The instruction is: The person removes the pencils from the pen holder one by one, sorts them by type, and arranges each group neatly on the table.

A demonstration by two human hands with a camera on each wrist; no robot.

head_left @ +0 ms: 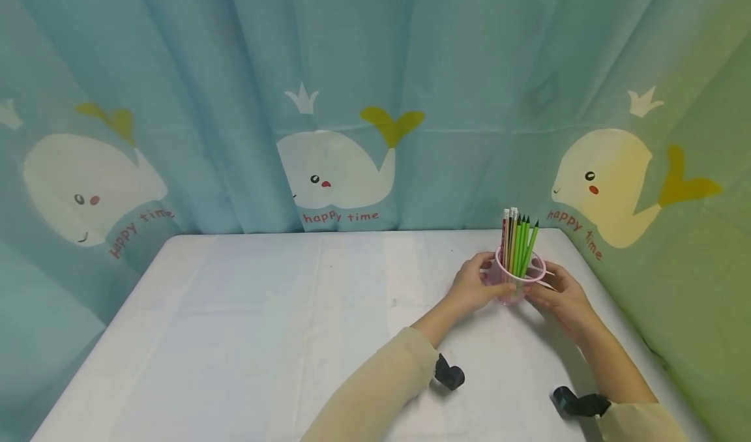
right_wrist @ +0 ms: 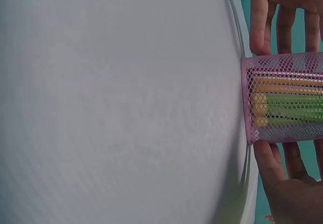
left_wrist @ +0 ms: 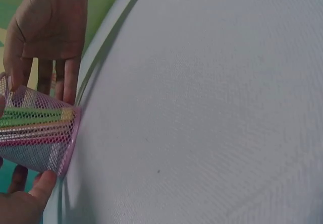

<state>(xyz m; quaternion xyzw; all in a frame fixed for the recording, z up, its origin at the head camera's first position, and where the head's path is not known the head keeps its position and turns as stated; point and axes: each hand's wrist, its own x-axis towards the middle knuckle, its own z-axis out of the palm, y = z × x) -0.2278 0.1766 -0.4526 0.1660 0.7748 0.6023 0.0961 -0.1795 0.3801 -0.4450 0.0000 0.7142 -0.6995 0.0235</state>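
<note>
A pink mesh pencil cup [head_left: 509, 292] stands upright toward the far right of the table. Bundled inside it are green pencils [head_left: 525, 246] with dark tips up and several striped pencils [head_left: 509, 240] with pale upper ends. My left hand [head_left: 478, 285] grips the cup from the left, its thumb across the front. From the other side my right hand [head_left: 566, 298] holds it, fingers along the right wall. Through the mesh, the right wrist view shows the pencils' yellowish lower ends [right_wrist: 260, 110] near the cup's base rim [right_wrist: 246, 100].
A white cloth covers the table [head_left: 264, 324]. Blue-green curtains [head_left: 352, 51] printed with whales hang behind its back edge, and a greener stretch [head_left: 692, 285] runs along the right. Dark wrist cameras [head_left: 449, 373] project from both sleeves close over the tabletop.
</note>
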